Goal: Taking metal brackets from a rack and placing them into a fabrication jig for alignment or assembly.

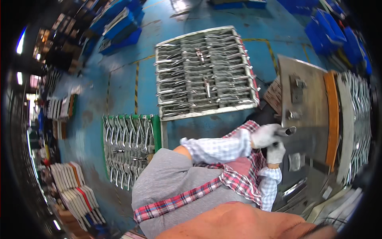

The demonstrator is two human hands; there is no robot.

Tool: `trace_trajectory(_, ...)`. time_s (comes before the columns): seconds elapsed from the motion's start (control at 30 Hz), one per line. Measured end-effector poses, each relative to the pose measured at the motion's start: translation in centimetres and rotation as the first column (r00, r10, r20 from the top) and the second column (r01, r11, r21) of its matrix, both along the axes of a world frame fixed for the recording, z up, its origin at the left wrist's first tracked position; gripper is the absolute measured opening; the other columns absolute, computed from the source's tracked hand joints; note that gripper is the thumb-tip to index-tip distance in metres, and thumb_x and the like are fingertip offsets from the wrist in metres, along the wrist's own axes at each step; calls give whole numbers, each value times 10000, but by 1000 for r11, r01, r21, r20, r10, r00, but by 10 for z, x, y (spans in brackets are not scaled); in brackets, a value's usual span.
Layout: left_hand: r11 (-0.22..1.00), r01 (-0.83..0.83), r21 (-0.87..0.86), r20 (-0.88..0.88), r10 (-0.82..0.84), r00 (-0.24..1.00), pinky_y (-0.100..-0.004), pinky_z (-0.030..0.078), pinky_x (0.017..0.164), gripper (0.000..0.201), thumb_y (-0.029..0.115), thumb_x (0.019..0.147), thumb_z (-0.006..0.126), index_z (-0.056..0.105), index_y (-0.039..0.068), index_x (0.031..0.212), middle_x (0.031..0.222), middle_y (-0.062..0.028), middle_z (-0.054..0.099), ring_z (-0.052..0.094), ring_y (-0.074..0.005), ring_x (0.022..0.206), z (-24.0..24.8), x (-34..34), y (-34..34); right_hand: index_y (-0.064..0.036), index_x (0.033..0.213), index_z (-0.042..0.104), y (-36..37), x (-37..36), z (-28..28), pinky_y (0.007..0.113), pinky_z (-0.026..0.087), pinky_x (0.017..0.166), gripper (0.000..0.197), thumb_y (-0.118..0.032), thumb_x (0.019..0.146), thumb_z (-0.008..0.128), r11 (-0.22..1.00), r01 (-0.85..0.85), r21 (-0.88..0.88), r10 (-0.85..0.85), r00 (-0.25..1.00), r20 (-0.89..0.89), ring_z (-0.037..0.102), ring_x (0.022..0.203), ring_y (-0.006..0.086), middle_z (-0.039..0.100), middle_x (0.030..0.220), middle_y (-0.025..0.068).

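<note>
My left hand (264, 136), in a white glove, is closed around a shiny hollow metal tube (286, 131). The tube's slanted open end sticks out to the right over the bench. Just below it, my right hand (275, 153), also gloved, has its fingers curled close to the left one. Something small and dark shows at its fingers, but what it holds is hidden. A metal fixture (294, 115) sits on the grey workbench (312, 137) beyond the hands. Nearer on the bench lies a shiny curved metal piece (295, 162).
A white-framed rack (209, 112) of curved metal parts in grey padding stands ahead. A green-edged rack (157, 133) holds similar parts to the left. An orange strip (332, 119) edges the bench, with more parts (360, 115) beyond. Blue bins (326, 28) stand far right.
</note>
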State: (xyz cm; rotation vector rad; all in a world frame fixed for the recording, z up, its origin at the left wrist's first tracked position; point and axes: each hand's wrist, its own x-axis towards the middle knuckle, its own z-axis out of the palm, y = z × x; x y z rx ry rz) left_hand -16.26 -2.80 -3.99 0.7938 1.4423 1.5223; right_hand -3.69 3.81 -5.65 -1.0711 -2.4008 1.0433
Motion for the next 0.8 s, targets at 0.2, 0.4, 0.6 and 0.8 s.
trace_trajectory(0.2,620,-693,-368,-698,309,646,-374,489,832,332,233,874,563,605,93,1173,1049,-124,664,623,-283,986,-25,-276,-194,-67,1109,642,4,-1,-3,364,482,879,334,-128,780,649,958,-283,39,276,953,127,617,1016,291,641,1108,148)
trace_trajectory(0.4,283,-824,-491,-846,-381,373,-426,519,779,295,212,843,592,625,144,1127,978,-165,664,646,-313,932,-129,-503,-317,-75,1113,635,16,23,-17,360,499,834,361,-139,760,682,986,-166,-4,156,916,370,637,959,296,657,1043,151)
trace_trajectory(0.6,371,-810,-455,-883,-304,357,-452,519,833,346,214,928,412,586,18,1154,1089,-194,618,631,-353,985,-182,-544,-319,-92,1113,636,10,25,9,362,491,850,369,-142,751,687,975,-206,79,143,862,486,623,984,303,654,1045,146)
trace_trajectory(0.8,160,-940,-302,-908,-347,233,-436,519,806,289,307,910,477,649,106,1026,1075,-119,640,641,-254,976,-144,-570,-309,-99,1026,690,22,94,0,342,513,833,273,-131,756,672,1000,13,-15,-4,881,474,663,910,264,690,960,127)
